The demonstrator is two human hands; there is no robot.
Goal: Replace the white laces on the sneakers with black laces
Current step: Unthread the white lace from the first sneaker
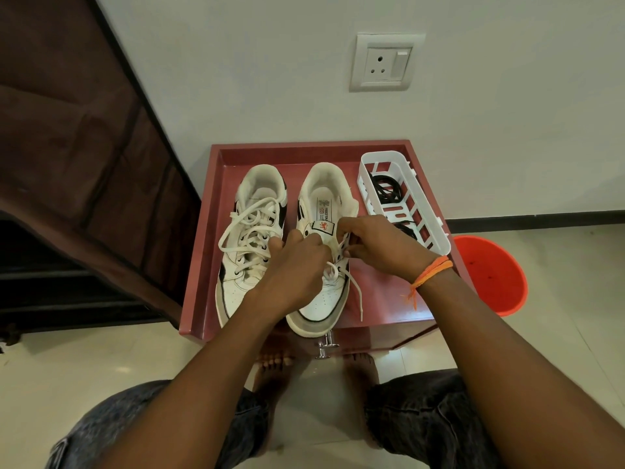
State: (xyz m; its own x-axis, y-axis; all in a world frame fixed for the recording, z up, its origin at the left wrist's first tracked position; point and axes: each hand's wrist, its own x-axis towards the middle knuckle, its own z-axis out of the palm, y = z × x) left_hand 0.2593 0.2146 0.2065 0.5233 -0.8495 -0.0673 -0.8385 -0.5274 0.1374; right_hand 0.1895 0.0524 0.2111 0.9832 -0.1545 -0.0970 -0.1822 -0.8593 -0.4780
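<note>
sneakers (pixel 252 238): 2 | basket (pixel 436 228): 1 | bucket (pixel 490 275): 1 | black laces (pixel 385 189): maybe 2

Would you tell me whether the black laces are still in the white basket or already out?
In: the black laces lie coiled inside the white basket, while both hands work the right sneaker.

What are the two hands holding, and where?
Both the left hand and right hand pinch the white fabric lace of the right-side white leather sneaker, up near its top eyelets.
</note>
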